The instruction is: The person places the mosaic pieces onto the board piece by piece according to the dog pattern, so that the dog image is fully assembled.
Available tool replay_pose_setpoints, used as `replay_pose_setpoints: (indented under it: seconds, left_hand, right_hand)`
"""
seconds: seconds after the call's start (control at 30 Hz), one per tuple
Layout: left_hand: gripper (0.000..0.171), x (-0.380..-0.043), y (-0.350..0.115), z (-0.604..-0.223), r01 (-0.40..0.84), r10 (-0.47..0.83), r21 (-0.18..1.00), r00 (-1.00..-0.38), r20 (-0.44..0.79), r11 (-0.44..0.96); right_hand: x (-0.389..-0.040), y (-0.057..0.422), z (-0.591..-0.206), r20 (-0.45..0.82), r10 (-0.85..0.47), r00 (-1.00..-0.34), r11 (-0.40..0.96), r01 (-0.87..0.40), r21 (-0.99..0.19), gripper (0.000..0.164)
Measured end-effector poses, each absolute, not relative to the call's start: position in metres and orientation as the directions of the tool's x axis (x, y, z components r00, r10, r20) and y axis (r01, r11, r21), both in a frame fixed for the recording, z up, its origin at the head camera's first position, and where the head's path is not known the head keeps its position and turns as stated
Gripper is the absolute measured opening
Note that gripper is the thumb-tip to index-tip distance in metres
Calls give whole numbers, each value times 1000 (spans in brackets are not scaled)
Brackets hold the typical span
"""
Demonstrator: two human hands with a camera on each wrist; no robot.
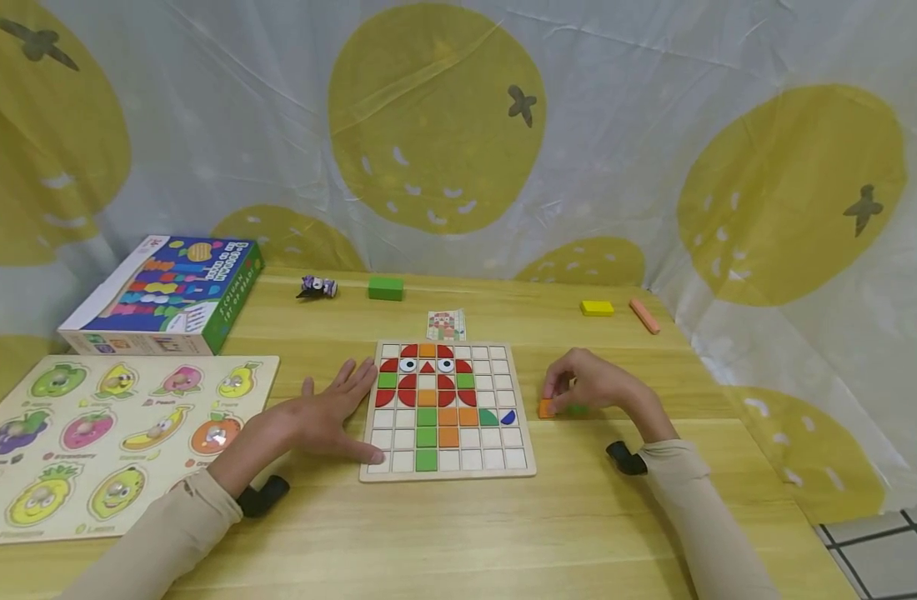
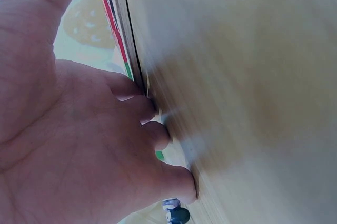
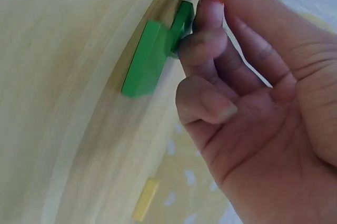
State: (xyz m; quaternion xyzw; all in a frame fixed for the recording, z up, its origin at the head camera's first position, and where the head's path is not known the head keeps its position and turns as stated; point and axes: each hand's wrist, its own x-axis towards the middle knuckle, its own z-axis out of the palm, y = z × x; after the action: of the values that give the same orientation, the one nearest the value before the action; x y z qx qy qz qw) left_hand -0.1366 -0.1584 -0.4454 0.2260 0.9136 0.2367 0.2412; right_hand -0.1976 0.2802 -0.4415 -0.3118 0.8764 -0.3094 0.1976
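A square wooden grid board (image 1: 492,462) lies mid-table, bearing red, orange, green and blue tiles that form a figure with two eye tiles. My left hand (image 1: 319,421) rests spread at the board's left edge, thumb over its lower left corner and fingertips by the upper side. To the board's right, my right hand (image 1: 597,385) pinches an orange tile (image 1: 546,408) between thumb and fingers, low over the table. Green pieces (image 3: 143,60) lie beside that hand's curled fingers in the right wrist view, mostly hidden by the hand in the head view.
A small picture card (image 1: 447,324) touches the board's far edge. Behind are a green block (image 1: 386,289), a small dark figurine (image 1: 318,287), a yellow block (image 1: 597,308) and an orange-pink stick (image 1: 643,317). At left sit a fruit puzzle board (image 1: 147,379) and a game box (image 1: 166,292).
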Motion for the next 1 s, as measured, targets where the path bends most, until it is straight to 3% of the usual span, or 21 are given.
replay_pose_setpoints:
  seconds: [0.1,0.23,0.47,0.63,0.8,1.0]
  left_hand:
    - [133,-137,-158,-446,297,528,546,-781,-333,783]
    - [135,-137,-159,-446,291,529,555,-781,-333,779]
    - [136,-138,-158,-447,281,522,552,-781,-344,785]
    - [134,-136,-156,-445,289,520,539,-781,-345,791]
    - [133,-136,-157,-444,294,522,537,-781,-342,791]
    - [133,-138,-158,-447,293,521,538,-783,-339,791]
  right_hand:
    - [-198,281,-443,-126,-672,-730,592,-428,-683,3]
    - [-199,281,-447,-97,-666,-740,554,-403,-728,5]
    - [-197,268,-451,-162,-645,-747,490,-242,-838,11]
    - [-191,248,-450,-177,-665,-725,450,-200,-870,12]
    - [-181,226,-451,-167,-670,-723,430,-195,-882,11]
    - [-169,201,-450,-119,-670,-733,452,-276,-848,7]
